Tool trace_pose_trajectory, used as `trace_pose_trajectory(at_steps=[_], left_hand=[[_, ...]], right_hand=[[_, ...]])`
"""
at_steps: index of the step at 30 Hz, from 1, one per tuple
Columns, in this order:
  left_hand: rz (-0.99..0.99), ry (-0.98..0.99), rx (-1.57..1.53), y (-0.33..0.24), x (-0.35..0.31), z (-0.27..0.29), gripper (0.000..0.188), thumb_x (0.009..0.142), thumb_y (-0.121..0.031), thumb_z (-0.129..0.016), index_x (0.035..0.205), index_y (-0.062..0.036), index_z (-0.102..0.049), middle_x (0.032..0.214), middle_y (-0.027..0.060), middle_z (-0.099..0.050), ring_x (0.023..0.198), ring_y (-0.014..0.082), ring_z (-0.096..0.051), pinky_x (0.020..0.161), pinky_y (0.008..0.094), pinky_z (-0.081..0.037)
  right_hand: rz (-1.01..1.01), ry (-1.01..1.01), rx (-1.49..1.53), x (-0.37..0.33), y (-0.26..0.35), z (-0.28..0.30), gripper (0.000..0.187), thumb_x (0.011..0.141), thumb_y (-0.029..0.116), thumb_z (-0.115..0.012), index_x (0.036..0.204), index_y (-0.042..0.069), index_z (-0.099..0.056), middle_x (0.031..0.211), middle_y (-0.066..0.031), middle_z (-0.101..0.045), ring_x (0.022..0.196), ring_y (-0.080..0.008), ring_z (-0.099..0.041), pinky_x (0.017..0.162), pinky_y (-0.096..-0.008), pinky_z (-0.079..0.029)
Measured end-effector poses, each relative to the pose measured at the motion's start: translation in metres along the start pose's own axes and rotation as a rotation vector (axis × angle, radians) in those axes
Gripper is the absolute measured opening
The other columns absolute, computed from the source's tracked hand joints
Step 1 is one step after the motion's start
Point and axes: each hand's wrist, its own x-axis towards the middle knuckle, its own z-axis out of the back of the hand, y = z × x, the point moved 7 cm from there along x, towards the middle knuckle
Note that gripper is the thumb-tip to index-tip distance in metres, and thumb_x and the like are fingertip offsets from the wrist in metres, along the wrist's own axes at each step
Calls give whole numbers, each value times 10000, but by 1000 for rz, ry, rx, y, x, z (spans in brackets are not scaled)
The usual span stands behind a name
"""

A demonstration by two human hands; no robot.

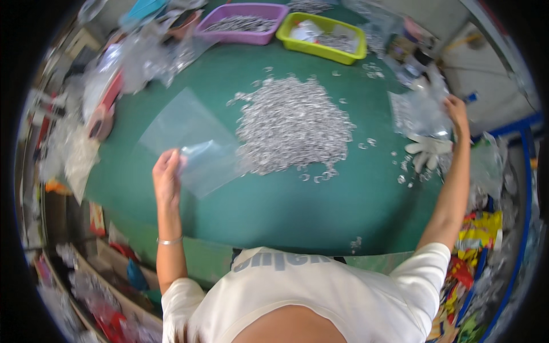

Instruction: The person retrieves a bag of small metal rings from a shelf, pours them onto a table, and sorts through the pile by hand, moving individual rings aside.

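A clear plastic bag (191,134) is pinched by its near edge in my left hand (167,172), between thumb and fingers. It spreads flat and slightly blurred over the green table, its right corner by a large heap of small silvery metal rings (294,126). Far out to the right, my right hand (457,112) has its fingers closed at the edge of a stack of clear plastic bags (426,111); the fingertips are partly hidden. Just below that stack lies a white glove (429,150). My right arm reaches along the table's right side.
At the back stand a purple basin (243,23) and a yellow-green basin (321,37), both holding metal pieces. Loose rings (403,171) lie scattered near the glove. Crumpled plastic (143,63) covers the left back edge. A blue metal frame (517,228) stands at right beside colourful packaging (477,231).
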Motion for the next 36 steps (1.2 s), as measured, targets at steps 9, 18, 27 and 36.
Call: trace_pose_trajectory(at_steps=[9, 18, 27, 36], left_hand=[[65, 63, 80, 0, -3, -8, 189, 836, -154, -654, 907, 18, -618, 746, 43, -636, 651, 78, -561, 602, 197, -437], [16, 373, 415, -14, -24, -42, 132, 813, -108, -659, 769, 13, -631, 628, 35, -602, 556, 79, -531, 511, 223, -414], [-384, 360, 792, -64, -40, -53, 118, 776, -131, -660, 755, -15, -657, 530, 81, -557, 499, 225, -549, 525, 331, -446], [-565, 62, 663, -61, -108, -65, 506, 672, -92, -750, 1127, -31, -536, 1081, 111, -539, 992, 240, -526, 823, 335, -426]], right_hand=[[-243, -661, -903, -63, 10, -4, 624, 806, 381, -620, 1312, 112, -371, 1189, -179, -523, 1041, -405, -526, 836, -492, -409], [438, 605, 698, -236, 366, -177, 325, 851, 144, -586, 1129, -23, -571, 993, -106, -661, 892, -164, -615, 768, -273, -468], [390, 976, 786, -302, 430, -231, 114, 880, 41, -532, 937, -31, -600, 777, -49, -639, 582, -76, -538, 533, -218, -432], [155, 784, 1253, -328, 439, -251, 103, 916, 79, -509, 907, -6, -567, 800, -54, -635, 648, -70, -582, 501, -190, -439]])
